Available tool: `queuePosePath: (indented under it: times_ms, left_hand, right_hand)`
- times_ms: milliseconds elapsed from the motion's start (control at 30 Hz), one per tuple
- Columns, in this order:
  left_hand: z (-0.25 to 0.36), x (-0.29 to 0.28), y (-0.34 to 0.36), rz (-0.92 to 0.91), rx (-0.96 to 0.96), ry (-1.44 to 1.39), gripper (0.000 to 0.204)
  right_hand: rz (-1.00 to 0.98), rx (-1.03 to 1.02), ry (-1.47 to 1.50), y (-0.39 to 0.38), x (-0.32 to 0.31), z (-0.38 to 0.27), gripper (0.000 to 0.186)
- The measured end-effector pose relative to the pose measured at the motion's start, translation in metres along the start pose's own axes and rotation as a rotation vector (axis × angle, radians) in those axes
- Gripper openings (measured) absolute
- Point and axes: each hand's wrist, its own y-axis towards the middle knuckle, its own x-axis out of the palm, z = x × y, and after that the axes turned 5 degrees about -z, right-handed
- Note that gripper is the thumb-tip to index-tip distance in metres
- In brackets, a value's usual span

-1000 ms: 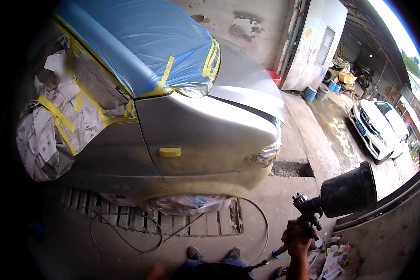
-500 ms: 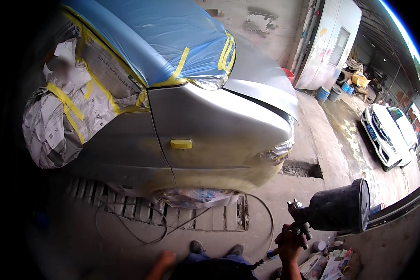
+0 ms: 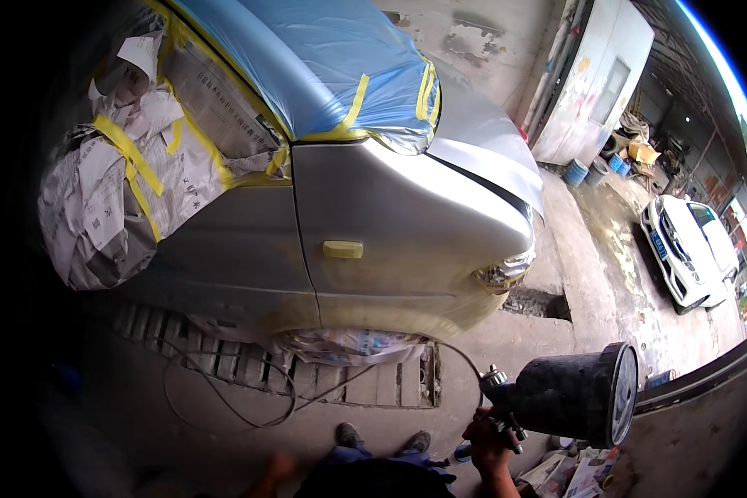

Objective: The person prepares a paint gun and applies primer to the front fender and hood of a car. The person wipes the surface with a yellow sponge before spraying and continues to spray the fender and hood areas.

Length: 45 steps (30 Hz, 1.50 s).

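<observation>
My right hand [image 3: 487,437] is closed round the handle of a paint spray gun [image 3: 568,397] with a large black cup. The gun is tilted, its metal nozzle end towards the car [image 3: 398,216] and the cup out to the right. Silver-grey paint covers the front fender, with a yellowish tint low down. A small side light [image 3: 343,249] on the fender is covered in yellow tape. My left hand [image 3: 280,469] hangs low beside my body, away from the car; it is blurred, and its fingers cannot be made out.
Blue film [image 3: 340,66], yellow tape and newspaper [image 3: 100,216] mask the car. A hose [image 3: 290,398] loops across the floor by a slatted grate [image 3: 382,386]. Papers [image 3: 585,473] lie at the lower right. A white car [image 3: 689,249] stands outside, near blue drums [image 3: 577,172].
The spray gun and my right hand have moved left and slightly down. My left hand has shifted slightly left and lower. The view has shifted, so the car sits a little further right.
</observation>
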Motion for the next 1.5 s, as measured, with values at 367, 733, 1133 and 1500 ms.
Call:
queuePosePath:
  times_ms: [367, 733, 1133, 1500]
  left_hand:
    - [0.064, 0.03, -0.007, 0.028, 0.11, 0.156, 0.026]
    - [-0.006, -0.048, 0.009, 0.115, 0.035, 0.317, 0.032]
    - [0.008, -0.06, 0.013, -0.067, 0.308, 0.315, 0.019]
    - [0.015, -0.024, 0.024, -0.11, 0.645, 0.533, 0.018]
  right_hand:
    - [0.482, 0.486, 0.284, -0.027, -0.017, 0.005, 0.036]
    - [-0.494, 0.171, -0.084, -0.043, 0.101, 0.034, 0.026]
    - [0.648, 0.415, 0.592, -0.043, 0.012, 0.044, 0.027]
    - [0.27, 0.377, 0.283, -0.04, 0.005, 0.018, 0.035]
